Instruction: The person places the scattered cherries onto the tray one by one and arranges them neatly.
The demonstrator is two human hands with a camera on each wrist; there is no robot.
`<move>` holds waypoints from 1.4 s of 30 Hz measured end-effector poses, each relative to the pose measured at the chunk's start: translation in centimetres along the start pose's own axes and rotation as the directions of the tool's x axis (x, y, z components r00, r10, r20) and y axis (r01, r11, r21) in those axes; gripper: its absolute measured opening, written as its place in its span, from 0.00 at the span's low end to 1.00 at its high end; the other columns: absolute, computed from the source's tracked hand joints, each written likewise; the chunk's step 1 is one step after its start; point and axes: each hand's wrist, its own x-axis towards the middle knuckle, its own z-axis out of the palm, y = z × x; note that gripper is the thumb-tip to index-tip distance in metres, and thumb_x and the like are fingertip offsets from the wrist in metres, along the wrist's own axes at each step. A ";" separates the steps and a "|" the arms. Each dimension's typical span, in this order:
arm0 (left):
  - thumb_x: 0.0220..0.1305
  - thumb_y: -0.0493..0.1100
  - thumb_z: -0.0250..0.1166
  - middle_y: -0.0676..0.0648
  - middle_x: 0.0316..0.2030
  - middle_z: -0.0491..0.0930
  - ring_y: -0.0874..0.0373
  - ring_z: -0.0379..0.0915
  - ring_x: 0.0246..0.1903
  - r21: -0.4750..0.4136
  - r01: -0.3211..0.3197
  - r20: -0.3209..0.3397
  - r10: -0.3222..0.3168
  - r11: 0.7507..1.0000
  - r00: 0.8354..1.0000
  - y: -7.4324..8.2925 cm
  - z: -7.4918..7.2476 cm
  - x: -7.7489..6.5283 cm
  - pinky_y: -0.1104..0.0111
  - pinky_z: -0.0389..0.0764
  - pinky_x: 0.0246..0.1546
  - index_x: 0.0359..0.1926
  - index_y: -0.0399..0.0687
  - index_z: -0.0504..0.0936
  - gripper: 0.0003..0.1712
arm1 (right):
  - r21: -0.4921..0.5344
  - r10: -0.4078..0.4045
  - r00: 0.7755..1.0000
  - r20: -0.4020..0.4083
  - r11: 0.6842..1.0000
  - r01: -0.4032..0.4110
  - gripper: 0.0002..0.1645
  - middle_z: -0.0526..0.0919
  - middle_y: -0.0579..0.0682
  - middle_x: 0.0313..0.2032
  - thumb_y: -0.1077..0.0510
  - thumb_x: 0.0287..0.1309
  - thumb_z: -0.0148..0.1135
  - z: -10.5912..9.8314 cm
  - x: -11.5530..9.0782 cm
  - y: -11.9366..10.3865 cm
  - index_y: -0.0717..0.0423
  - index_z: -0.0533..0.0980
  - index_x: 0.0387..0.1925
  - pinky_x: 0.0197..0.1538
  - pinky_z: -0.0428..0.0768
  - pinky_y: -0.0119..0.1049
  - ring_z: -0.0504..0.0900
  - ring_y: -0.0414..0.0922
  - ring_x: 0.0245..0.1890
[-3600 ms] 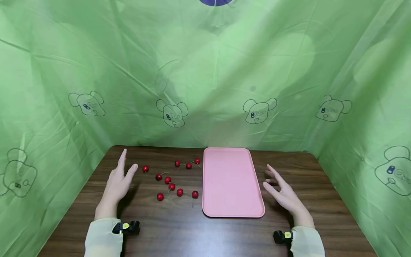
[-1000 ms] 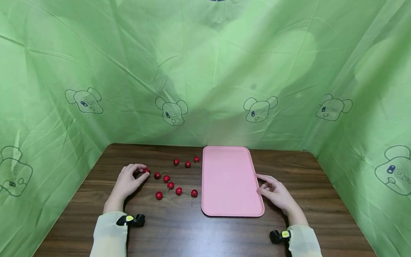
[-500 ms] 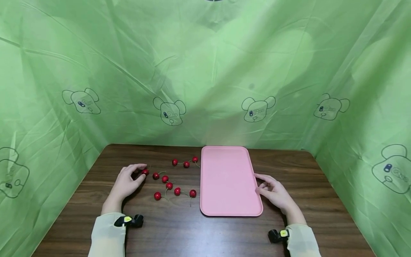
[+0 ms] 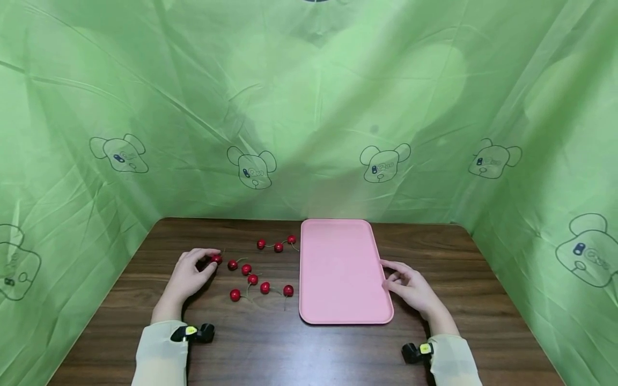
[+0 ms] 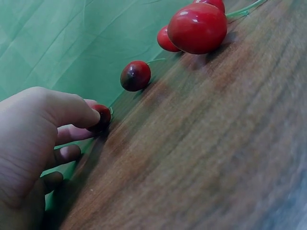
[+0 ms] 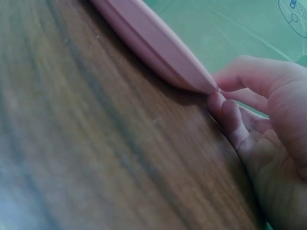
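Between its thumb and fingers, my left hand (image 4: 189, 276) pinches a red cherry (image 4: 216, 259) at the left of the table. The left wrist view shows the same cherry (image 5: 101, 117) low at the wood, partly hidden by the thumb. A pink rectangular tray (image 4: 340, 279) lies flat to the right of the cherries. My right hand (image 4: 415, 289) holds its right rim, thumb and index finger at the edge. In the right wrist view the fingertips meet the tray's rim (image 6: 163, 52), and the other fingers are curled below it.
Several loose cherries with stems lie between the left hand and the tray, the nearest cherry (image 4: 233, 265) just right of the pinched one. Three cherries (image 4: 278, 247) sit in a row farther back. A green cloth (image 4: 314, 134) surrounds the brown wooden table (image 4: 270, 348).
Since the earliest frame, the left hand has come down onto the leftmost cherry and the right hand has moved left to the tray's rim. Over the last second both hands have hardly moved.
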 end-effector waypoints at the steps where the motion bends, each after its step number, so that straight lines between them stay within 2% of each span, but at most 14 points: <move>1: 0.71 0.36 0.72 0.39 0.55 0.87 0.37 0.73 0.56 0.000 0.003 0.002 -0.003 1.000 1.000 0.0 0.0 0.0 0.45 0.69 0.59 0.59 0.45 0.88 0.17 | 0.001 0.004 1.000 0.002 1.000 -0.004 0.33 0.82 0.62 0.49 0.65 0.68 0.73 0.0 0.0 0.0 0.60 0.77 0.73 0.44 0.81 0.31 0.84 0.42 0.38; 7: 0.73 0.38 0.72 0.39 0.55 0.86 0.38 0.73 0.57 0.012 0.033 0.017 -0.033 0.999 0.999 0.3 -0.1 0.0 0.45 0.69 0.58 0.57 0.45 0.88 0.14 | 0.025 -0.005 1.000 0.008 1.000 0.005 0.34 0.81 0.62 0.50 0.66 0.68 0.73 -0.1 0.0 -0.1 0.62 0.76 0.73 0.44 0.81 0.30 0.84 0.42 0.39; 13: 0.71 0.38 0.74 0.42 0.47 0.86 0.42 0.73 0.51 0.004 0.046 -0.001 -0.046 0.999 0.999 0.4 0.1 0.1 0.50 0.70 0.52 0.54 0.45 0.88 0.12 | 0.022 0.000 1.000 0.007 1.000 0.000 0.34 0.81 0.62 0.51 0.67 0.68 0.72 -0.2 0.0 -0.2 0.62 0.76 0.74 0.44 0.81 0.30 0.84 0.42 0.39; 16: 0.71 0.39 0.75 0.43 0.45 0.84 0.46 0.74 0.48 -0.017 0.077 -0.019 -0.078 0.997 0.997 0.6 0.0 0.0 0.56 0.71 0.49 0.54 0.46 0.87 0.12 | 0.018 0.021 1.000 0.001 1.000 -0.021 0.34 0.82 0.60 0.51 0.66 0.68 0.72 -0.2 0.0 -0.2 0.60 0.76 0.74 0.45 0.81 0.30 0.84 0.42 0.39; 21: 0.72 0.41 0.76 0.43 0.46 0.84 0.50 0.78 0.45 -0.054 0.143 -0.070 -0.147 0.988 0.987 1.2 -0.4 0.1 0.69 0.72 0.43 0.56 0.45 0.87 0.15 | 0.014 0.029 1.000 0.001 0.999 -0.029 0.34 0.83 0.59 0.51 0.66 0.68 0.72 0.0 0.0 0.0 0.59 0.76 0.74 0.45 0.81 0.31 0.85 0.42 0.40; 24: 0.71 0.41 0.76 0.43 0.47 0.84 0.52 0.79 0.45 -0.073 0.154 -0.114 -0.162 0.985 0.980 1.7 -0.4 0.2 0.75 0.72 0.40 0.55 0.45 0.88 0.14 | 0.019 0.030 1.000 0.000 0.999 -0.030 0.34 0.83 0.59 0.51 0.66 0.67 0.73 0.2 0.0 0.1 0.59 0.77 0.73 0.45 0.82 0.31 0.85 0.42 0.40; 31: 0.69 0.39 0.78 0.44 0.44 0.84 0.63 0.78 0.40 -0.195 0.096 -0.221 -0.139 0.976 0.965 2.9 0.3 1.3 0.82 0.73 0.36 0.54 0.44 0.89 0.15 | 0.023 0.014 1.000 0.002 1.000 -0.014 0.33 0.83 0.60 0.53 0.65 0.68 0.73 0.4 0.1 0.2 0.58 0.77 0.73 0.45 0.83 0.31 0.85 0.43 0.42; 34: 0.68 0.37 0.78 0.45 0.43 0.84 0.67 0.76 0.37 -0.202 0.067 -0.242 -0.116 0.977 0.963 3.5 0.4 2.0 0.82 0.72 0.35 0.54 0.44 0.89 0.15 | 0.018 0.020 1.000 0.000 1.000 -0.020 0.33 0.83 0.59 0.53 0.64 0.68 0.74 0.4 0.1 0.2 0.57 0.78 0.73 0.45 0.83 0.31 0.85 0.43 0.42; 37: 0.68 0.36 0.78 0.45 0.44 0.84 0.68 0.76 0.37 -0.186 0.025 -0.231 -0.068 0.982 0.971 4.3 0.4 2.8 0.82 0.73 0.36 0.54 0.44 0.89 0.15 | 0.010 0.024 1.000 -0.001 1.000 -0.024 0.33 0.83 0.59 0.53 0.65 0.68 0.73 0.3 0.1 0.1 0.57 0.78 0.73 0.45 0.82 0.31 0.85 0.43 0.41; 42: 0.69 0.36 0.77 0.43 0.47 0.85 0.62 0.80 0.40 -0.196 -0.053 -0.180 0.017 0.979 0.984 6.5 0.7 4.7 0.80 0.78 0.40 0.56 0.42 0.89 0.16 | 0.010 0.030 1.000 -0.002 0.999 -0.030 0.33 0.83 0.59 0.53 0.65 0.69 0.73 0.0 0.0 0.0 0.58 0.77 0.74 0.46 0.82 0.31 0.85 0.43 0.41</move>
